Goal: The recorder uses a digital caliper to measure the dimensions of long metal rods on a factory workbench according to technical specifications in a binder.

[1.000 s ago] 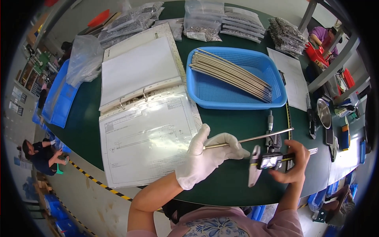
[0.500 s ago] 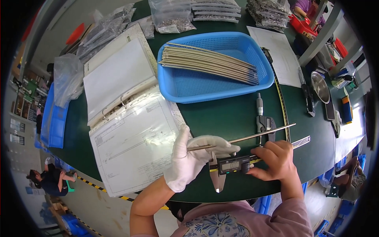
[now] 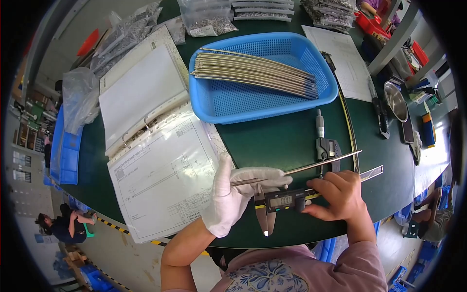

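My gloved left hand (image 3: 233,194) is closed around a thin metal rod (image 3: 323,162), which sticks out to the right past the fingers. Bare and closed, my right hand (image 3: 340,197) grips a digital caliper (image 3: 283,200) by its slide, thumb at the thumb roller. The caliper's jaws point toward me and look closed together, with the rod above them and apart from the long jaws. Just beyond lies a digital micrometer (image 3: 327,148). Farther back, a blue plastic basket (image 3: 233,116) holds several similar rods (image 3: 255,73).
An open ring binder (image 3: 163,170) with drawing sheets covers the left of the green table (image 3: 262,141). Bags of small metal parts (image 3: 209,24) line the back. A tape measure (image 3: 346,114), a metal bowl (image 3: 395,101) and a blue bin (image 3: 65,151) lie around. Other people sit farther off.
The whole view has shifted slightly, with the basket and binder sitting a little higher and more left. Both hands keep the same grip on the rod and caliper.
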Demonstrator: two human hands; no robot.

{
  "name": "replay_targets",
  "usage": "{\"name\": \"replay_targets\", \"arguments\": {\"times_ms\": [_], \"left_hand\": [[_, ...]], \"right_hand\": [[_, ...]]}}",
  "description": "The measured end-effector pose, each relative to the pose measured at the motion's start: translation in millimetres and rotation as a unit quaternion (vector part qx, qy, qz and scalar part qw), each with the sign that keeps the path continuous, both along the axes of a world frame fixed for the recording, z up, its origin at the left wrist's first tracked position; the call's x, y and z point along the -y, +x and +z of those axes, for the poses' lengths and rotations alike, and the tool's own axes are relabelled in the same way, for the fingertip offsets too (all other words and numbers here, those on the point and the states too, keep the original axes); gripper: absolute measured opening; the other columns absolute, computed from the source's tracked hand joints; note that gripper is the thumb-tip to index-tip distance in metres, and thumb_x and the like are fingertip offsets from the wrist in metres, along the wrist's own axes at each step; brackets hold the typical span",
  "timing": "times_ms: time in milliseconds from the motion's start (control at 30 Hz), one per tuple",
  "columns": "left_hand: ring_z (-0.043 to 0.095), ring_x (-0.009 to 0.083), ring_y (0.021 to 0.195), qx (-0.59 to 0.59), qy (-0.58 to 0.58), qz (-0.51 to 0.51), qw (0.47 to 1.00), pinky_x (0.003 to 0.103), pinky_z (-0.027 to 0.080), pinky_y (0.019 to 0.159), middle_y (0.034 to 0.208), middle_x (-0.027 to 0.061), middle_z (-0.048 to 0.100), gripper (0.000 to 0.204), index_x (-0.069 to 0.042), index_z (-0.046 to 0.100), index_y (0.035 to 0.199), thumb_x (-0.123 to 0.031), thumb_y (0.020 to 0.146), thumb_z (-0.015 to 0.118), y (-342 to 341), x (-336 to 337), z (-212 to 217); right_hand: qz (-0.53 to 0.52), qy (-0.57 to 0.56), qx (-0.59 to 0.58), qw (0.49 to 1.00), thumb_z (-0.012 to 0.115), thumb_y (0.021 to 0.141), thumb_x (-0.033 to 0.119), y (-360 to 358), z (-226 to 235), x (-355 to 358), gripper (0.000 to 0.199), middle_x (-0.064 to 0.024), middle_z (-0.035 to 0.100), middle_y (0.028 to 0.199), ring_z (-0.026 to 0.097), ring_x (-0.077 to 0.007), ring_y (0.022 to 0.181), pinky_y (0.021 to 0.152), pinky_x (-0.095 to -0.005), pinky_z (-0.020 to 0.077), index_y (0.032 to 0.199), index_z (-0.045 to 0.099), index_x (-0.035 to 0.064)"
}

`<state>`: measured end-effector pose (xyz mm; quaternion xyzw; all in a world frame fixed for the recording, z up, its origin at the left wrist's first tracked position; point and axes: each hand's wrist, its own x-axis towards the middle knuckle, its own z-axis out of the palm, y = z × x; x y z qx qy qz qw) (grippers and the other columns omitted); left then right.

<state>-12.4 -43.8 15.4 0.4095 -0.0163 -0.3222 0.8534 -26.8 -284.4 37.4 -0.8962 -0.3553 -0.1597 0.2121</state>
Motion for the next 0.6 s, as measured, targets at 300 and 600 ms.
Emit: {"name": "replay_targets", "arguments": {"times_ms": [300, 600], "left_hand": [[0.060, 0.0261, 0.100, 0.011, 0.001, 0.007, 1.000, 0.038, 0.042, 0.094, 0.108, 0.0203, 0.062, 0.091, 0.002, 0.059, 0.111, -0.068, 0.087, 0.005, -1.3, 0.7, -1.7], [0.062, 0.0266, 0.096, 0.013, 0.001, -0.012, 1.000, 0.037, 0.046, 0.089, 0.109, 0.0208, 0.062, 0.091, 0.002, 0.059, 0.111, -0.068, 0.087, 0.006, -0.2, 0.5, -0.4]], "right_hand": [[-0.003, -0.004, -0.002, 1.000, 0.074, 0.064, 0.042, -0.2, -0.8, 0.2, 0.043, -0.0009, 0.049, 0.059, 0.052, -0.0176, 0.046, 0.041, -0.0288, 0.0396, 0.081, 0.060, 0.0055], [0.014, -0.006, -0.022, 1.000, 0.072, 0.065, 0.034, -1.7, 1.8, 0.2, 0.036, -0.0020, 0.046, 0.060, 0.050, -0.0180, 0.045, 0.040, -0.0297, 0.0380, 0.081, 0.060, 0.0043]]}}
